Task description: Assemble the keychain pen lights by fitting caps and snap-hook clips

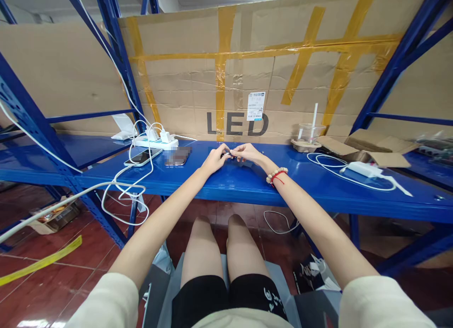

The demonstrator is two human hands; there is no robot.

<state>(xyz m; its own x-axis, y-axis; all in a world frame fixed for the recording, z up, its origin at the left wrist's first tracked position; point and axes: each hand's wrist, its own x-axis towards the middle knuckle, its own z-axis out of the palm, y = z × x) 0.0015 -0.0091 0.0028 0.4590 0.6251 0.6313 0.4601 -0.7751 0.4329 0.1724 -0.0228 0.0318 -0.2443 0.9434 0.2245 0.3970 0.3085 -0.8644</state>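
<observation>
My left hand (214,159) and my right hand (248,153) meet over the far middle of the blue metal shelf (198,189). Between their closed fingertips is a small dark object (229,155) with a shiny, reddish part. Its kind is too small to make out, and the fingers hide some of it. Both hands appear to pinch it, one from each side. A beaded bracelet and a red cord circle my right wrist. Left of the hands, a phone (179,156) lies flat on the shelf.
On the left, a white power strip (156,142) with cables stands behind another phone (143,157). To the right are a plastic cup with a straw (311,132), a white adapter (365,169) with its cable and an opened cardboard box (368,146). A taped cardboard sheet (180,92) closes off the back.
</observation>
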